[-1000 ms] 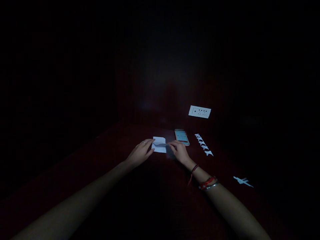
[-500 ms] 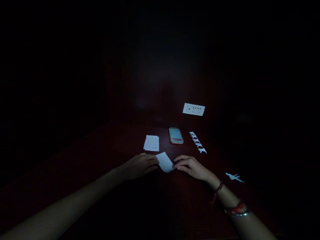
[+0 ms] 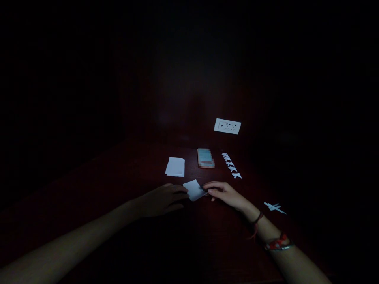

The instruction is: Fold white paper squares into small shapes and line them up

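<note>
Silver bangle [image 3: 284, 248] and red bracelet [image 3: 279, 239]: circling your right forearm, a dark red cord [image 3: 258, 225] hanging nearer the wrist. White paper strips [image 3: 275, 207], crossed: lying off to the right on the dark reddish surface [image 3: 142, 171]. Left hand [image 3: 162, 201], one ring: you are keeping this grip spread, the fingers touching the sheet's left edge, the thumb standing apart. Right hand [image 3: 227, 195]: you are pinching the sheet's right corner between thumb and fingers. White paper sheet [image 3: 194, 190], single, slightly curved: bridging your two hands, just in front of the stack. Stack of white paper [image 3: 175, 167]: lying loosely squared. Folded paper pieces [image 3: 231, 165]: forming a slanting row. Phone [image 3: 205, 157], screen blurred: lying between stack and row. White socket plate [image 3: 227, 126]: facing you from the wall.
</note>
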The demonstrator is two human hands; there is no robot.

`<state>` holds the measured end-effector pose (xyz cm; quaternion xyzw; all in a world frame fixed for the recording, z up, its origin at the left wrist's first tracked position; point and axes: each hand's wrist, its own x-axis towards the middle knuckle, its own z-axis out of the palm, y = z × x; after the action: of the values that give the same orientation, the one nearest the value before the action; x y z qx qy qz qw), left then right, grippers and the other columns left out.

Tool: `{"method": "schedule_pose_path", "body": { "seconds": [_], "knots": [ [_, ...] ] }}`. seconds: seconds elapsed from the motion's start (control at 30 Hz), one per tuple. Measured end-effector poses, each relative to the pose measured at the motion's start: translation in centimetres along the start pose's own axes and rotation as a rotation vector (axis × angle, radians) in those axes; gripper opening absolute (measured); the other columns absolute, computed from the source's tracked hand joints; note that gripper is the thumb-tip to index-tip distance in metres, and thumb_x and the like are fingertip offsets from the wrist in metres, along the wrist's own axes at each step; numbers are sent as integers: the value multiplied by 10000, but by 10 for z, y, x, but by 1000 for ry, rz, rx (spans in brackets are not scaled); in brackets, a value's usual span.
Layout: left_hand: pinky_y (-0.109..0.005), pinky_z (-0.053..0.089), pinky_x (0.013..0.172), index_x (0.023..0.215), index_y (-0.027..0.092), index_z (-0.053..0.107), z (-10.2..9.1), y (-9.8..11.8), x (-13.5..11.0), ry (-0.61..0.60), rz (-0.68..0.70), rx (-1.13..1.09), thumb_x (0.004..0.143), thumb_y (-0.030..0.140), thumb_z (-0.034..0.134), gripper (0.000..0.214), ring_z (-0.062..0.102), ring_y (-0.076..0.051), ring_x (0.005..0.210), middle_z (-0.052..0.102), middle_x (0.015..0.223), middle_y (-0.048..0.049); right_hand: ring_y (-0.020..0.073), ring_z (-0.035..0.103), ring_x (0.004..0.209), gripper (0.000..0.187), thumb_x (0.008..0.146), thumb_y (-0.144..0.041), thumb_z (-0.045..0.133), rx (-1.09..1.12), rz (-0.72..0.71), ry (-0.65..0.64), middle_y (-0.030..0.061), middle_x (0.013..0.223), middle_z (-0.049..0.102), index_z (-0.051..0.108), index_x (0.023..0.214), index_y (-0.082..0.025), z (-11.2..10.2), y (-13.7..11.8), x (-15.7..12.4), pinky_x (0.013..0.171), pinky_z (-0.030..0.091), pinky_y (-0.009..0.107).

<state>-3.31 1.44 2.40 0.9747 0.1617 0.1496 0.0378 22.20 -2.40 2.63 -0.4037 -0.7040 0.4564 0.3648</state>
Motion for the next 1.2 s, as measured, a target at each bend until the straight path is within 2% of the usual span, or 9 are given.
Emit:
{"method": "schedule_pose_path", "body": {
  "seconds": [0.1,0.2,0.43,0.6,0.7,0.87,1.03,1.1,1.2],
  "knots": [
    [-325,324,868,1144,238,441,0,1,-1,6,14,-9,830,293,439,318,417,-198,1037,440,1172,-32,132,545,785,336,727,-333,526,69,90,98,62,856,589,562,1003,-146,0,3,2,606,452,221],
    [-321,334,855,1149,236,435,-1,2,0,2,22,-16,831,289,437,322,430,-194,1020,441,1172,-34,122,552,776,327,714,-335,541,123,149,156,62,909,583,570,984,-153,0,6,4,600,454,207],
    [-338,296,876,1180,239,399,-3,3,2,-9,90,-6,838,287,425,347,424,-196,1025,430,1181,-50,125,572,808,320,721,-332,543,300,229,167,70,997,568,549,996,-168,-1,4,6,628,461,195],
    [-315,308,860,1149,249,428,-4,7,3,-16,68,-42,848,244,402,302,421,-176,1024,449,1154,-33,130,582,806,329,711,-344,555,367,248,171,70,1017,559,546,992,-173,0,2,7,662,464,211],
    [-315,305,864,1144,244,431,-4,9,4,-6,68,-48,851,246,395,296,413,-179,1033,451,1152,-39,127,578,803,326,680,-310,591,342,235,185,68,998,566,556,971,-168,2,5,9,656,458,208],
    [-357,217,935,1166,255,402,-3,13,4,-41,76,-45,856,237,387,311,397,-177,1063,432,1180,-30,134,552,819,365,575,-215,663,285,190,277,67,941,578,579,923,-145,8,8,17,739,429,259],
    [-350,199,955,1185,262,383,1,11,3,-27,101,-37,863,227,372,324,398,-166,1071,433,1186,-25,111,543,731,450,513,-112,654,227,181,268,51,905,568,557,950,-148,11,11,21,706,430,268],
    [-348,203,954,1180,263,394,6,8,3,6,109,-25,867,220,363,318,380,-169,1092,444,1177,-23,92,528,664,471,522,-79,620,155,156,251,48,893,564,538,980,-148,12,14,22,662,437,259],
    [-355,216,946,1167,267,413,13,3,2,52,110,-6,865,224,369,309,356,-181,1115,466,1159,-22,86,503,638,481,551,-37,550,-65,41,217,36,870,568,525,1017,-153,14,16,22,634,437,243]
  ]
}}
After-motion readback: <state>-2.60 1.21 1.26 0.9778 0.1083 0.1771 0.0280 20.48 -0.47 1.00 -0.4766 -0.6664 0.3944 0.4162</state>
